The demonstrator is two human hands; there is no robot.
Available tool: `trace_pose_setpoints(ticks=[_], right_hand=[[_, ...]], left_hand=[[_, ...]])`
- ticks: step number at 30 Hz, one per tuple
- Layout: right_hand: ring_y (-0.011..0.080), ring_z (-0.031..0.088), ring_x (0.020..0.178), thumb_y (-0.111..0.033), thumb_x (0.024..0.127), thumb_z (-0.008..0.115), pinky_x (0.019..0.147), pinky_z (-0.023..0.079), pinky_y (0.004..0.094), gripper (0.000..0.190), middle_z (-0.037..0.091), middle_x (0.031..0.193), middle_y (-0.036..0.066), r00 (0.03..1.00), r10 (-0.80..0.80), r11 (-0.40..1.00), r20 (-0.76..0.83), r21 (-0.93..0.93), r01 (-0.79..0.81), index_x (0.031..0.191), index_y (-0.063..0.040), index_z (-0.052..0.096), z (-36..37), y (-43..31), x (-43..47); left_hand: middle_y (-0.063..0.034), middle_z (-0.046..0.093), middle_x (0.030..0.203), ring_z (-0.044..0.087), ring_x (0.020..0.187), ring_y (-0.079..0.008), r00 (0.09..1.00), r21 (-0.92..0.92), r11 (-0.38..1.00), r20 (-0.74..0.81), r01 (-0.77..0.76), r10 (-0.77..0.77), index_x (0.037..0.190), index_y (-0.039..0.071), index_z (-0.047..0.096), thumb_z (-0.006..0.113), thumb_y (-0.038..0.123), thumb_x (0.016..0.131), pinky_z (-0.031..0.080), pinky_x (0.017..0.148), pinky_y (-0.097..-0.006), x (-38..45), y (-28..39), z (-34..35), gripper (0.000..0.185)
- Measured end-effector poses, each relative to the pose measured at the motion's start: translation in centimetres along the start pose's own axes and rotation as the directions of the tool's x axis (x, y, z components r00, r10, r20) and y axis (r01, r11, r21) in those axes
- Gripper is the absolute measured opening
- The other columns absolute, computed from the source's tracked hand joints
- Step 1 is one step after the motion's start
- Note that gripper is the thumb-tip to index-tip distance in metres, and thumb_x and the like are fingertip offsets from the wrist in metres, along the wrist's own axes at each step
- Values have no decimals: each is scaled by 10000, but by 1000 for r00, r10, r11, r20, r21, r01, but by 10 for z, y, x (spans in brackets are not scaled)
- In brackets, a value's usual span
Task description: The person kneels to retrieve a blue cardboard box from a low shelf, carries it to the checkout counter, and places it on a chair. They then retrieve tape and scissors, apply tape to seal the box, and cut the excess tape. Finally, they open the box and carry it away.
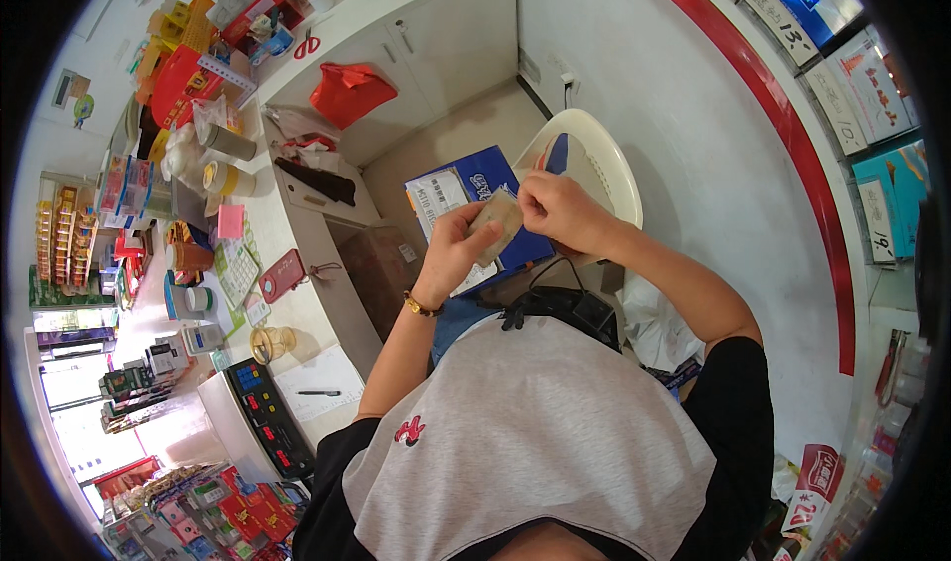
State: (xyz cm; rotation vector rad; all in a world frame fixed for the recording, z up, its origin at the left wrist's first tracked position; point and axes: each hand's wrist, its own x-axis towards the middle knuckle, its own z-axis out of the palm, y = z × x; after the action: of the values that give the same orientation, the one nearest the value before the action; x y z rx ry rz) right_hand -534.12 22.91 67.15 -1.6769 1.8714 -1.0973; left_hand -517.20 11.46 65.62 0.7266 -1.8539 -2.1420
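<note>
My left hand (pixel 455 247) grips a small pale, grey-green flat bundle (pixel 499 223), its thumb lying across the top; it looks like a roll of tape or a folded packet, I cannot tell which. Just right of it my right hand (pixel 553 203) is closed, thumb and forefinger together at the bundle's upper right edge. Something pale and see-through seems to show behind the right fingers, too unclear to name. Beneath both hands lies a blue cardboard box (pixel 487 167) with a white printed label (pixel 438 197).
A cream plastic chair (pixel 628 175) stands beyond my right hand. The counter at left holds a red phone (pixel 283 275), a calculator (pixel 241 273), a glass jar (pixel 272 344), a pen (pixel 319 393) on paper and a weighing scale (pixel 267 420). Red-handled scissors (pixel 307 45) lie farther back.
</note>
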Motion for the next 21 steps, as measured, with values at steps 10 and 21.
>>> trace_pose_setpoints(ticks=[10,21], right_hand=[[134,527,621,-12,810,548,598,431,294,23,566,673,60,962,12,958,271,272,-89,796,6,547,-19,-8,-4],[94,580,687,-118,771,702,652,476,250,156,639,730,47,901,224,889,373,300,-345,830,16,649,-25,-10,-3]], left_hand=[[-66,665,1005,612,873,-97,966,-152,973,218,171,-136,1153,-61,589,644,134,862,463,806,-235,-1,-4,-15,355],[-37,641,970,577,847,-82,976,52,993,186,107,-115,1135,-51,597,670,156,844,450,768,-227,-6,5,-6,364]])
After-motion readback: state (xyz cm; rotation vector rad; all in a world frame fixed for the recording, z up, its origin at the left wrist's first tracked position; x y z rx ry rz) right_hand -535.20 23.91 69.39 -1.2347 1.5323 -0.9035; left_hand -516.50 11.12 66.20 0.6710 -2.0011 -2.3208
